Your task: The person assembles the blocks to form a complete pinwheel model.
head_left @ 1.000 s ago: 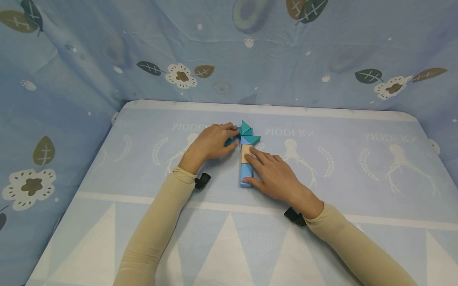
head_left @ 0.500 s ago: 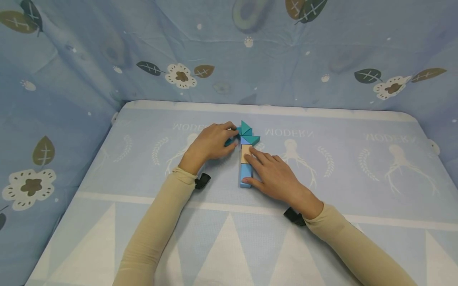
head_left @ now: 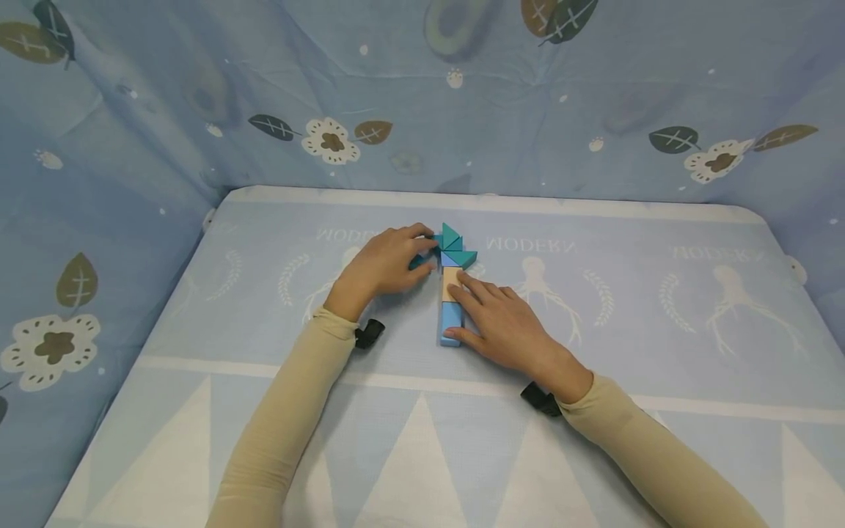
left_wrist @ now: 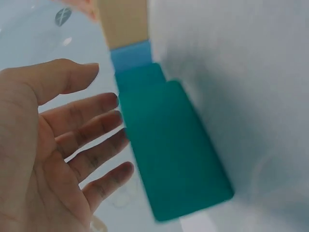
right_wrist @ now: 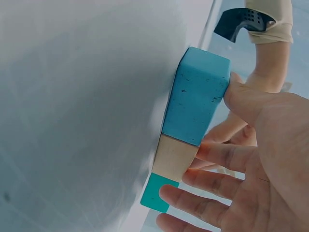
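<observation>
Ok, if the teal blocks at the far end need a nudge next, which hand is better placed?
Left, I'd judge: the left hand is right at the teal blocks, while the right hand lies along the tan block and blue block, probably steadying them.

A cloth-screened nook is shown; whether a home or a studio cannot be told. A broad, pale blue-and-white printed mat (head_left: pixel 660 359) is enclosed at back and sides by blue fabric hangings (head_left: pixel 409 95) patterned with white flowers (head_left: pixel 317 137) and dark leaves (head_left: pixel 673 139).
</observation>
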{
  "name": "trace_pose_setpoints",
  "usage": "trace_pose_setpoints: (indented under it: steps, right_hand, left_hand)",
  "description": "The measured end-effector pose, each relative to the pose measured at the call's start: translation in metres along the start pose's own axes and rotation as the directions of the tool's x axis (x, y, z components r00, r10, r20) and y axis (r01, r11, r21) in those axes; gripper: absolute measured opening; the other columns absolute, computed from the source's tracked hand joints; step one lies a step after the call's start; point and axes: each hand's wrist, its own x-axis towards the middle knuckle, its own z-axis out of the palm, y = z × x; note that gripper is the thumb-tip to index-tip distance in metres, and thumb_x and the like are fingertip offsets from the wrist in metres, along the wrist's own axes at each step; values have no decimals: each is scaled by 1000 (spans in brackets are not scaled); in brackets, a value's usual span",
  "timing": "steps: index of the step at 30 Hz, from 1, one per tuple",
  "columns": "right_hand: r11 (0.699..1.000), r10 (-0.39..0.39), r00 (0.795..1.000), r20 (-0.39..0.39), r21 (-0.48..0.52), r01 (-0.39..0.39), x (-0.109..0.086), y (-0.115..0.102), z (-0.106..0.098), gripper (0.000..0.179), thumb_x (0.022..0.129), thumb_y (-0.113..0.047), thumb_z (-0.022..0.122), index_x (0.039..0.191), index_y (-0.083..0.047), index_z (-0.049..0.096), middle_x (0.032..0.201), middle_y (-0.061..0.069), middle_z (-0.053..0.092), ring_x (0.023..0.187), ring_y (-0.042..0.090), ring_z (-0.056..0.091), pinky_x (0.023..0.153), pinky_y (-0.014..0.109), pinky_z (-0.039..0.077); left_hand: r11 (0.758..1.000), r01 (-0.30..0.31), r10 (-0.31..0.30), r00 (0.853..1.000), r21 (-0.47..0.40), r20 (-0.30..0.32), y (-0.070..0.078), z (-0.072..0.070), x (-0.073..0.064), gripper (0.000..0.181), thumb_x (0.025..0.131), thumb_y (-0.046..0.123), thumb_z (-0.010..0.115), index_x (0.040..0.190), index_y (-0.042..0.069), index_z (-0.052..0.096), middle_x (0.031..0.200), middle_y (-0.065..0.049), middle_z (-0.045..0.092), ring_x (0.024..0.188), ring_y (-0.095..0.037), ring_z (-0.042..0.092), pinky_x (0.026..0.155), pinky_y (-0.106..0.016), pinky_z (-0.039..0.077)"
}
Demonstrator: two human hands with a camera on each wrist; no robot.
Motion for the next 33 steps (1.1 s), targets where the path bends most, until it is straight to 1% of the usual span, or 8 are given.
trace_pose_setpoints:
  steps: [3, 5, 7, 11, 15, 19, 23, 33]
  right_hand:
    - [1000, -2, 1000, 3, -2, 2, 1, 0, 0, 71, 92, -53, 60, 145, -8, 47, 155, 14, 37, 134, 32, 48, 101, 51, 45]
    - [1000, -1, 1000, 7, 1, 1, 2, -1, 0, 70, 92, -53, 59, 145, -8, 47, 155, 14, 37, 134, 32, 48, 101, 51, 45]
    - [1000, 0, 1000, 12, 4, 0, 3, -1, 0, 70, 93, -53, 59, 145, -8, 47, 155, 14, 38, 134, 32, 48, 101, 51, 45]
    - [1000, 8, 1000, 27, 10, -9, 4, -1, -1, 70, 93, -53, 59, 146, -8, 47, 156, 14, 37, 135, 32, 47, 102, 51, 44]
    - [1000, 17, 999, 38, 16, -18, 4, -1, -1, 70, 93, -53, 58, 146, -8, 46, 156, 14, 36, 136, 32, 46, 103, 52, 44]
    - [1000, 20, 999, 41, 21, -21, 4, -1, -1, 70, 93, -53, 58, 146, -8, 46, 157, 14, 36, 136, 32, 46, 103, 52, 44]
    - [1000, 17, 999, 42, 26, -19, 3, -1, -1, 70, 93, -52, 58, 146, -8, 45, 157, 14, 35, 136, 33, 46, 103, 52, 44]
    - [999, 14, 999, 30, 28, -15, 2, 0, -1, 70, 93, -51, 60, 146, -8, 46, 156, 14, 36, 136, 33, 46, 102, 53, 44]
  left_hand:
    - [998, 9, -12, 999, -63, -32, -11, -8, -5, 43, 97, 29, 60, 135, 11, 60, 143, -7, 51, 116, -29, 60, 101, -45, 47]
    - [995, 28, -33, 998, -96, -57, -20, -15, -9, 40, 97, 26, 61, 133, 9, 62, 140, -8, 54, 116, -29, 60, 102, -45, 47]
    - [991, 56, -65, 996, -119, -67, -29, -21, -14, 37, 96, 24, 62, 130, 8, 64, 136, -9, 57, 118, -30, 59, 102, -46, 47]
    - [984, 107, -117, 991, -144, -63, -42, -27, -19, 34, 96, 21, 62, 126, 8, 67, 131, -9, 60, 121, -29, 57, 103, -47, 46]
    - [978, 139, -147, 988, -152, -43, -51, -26, -19, 32, 95, 21, 63, 125, 9, 68, 127, -9, 63, 120, -29, 57, 103, -47, 46]
    - [972, 165, -169, 986, -166, -8, -55, -23, -18, 32, 94, 20, 65, 125, 11, 69, 124, -9, 65, 117, -29, 59, 100, -47, 47]
    - [967, 175, -175, 984, -182, 16, -56, -21, -17, 34, 93, 19, 67, 126, 11, 68, 123, -9, 67, 113, -28, 61, 97, -46, 49]
    - [962, 161, -162, 987, -222, 13, -52, -20, -15, 31, 91, 18, 71, 121, 11, 71, 114, -9, 72, 107, -24, 66, 95, -43, 51]
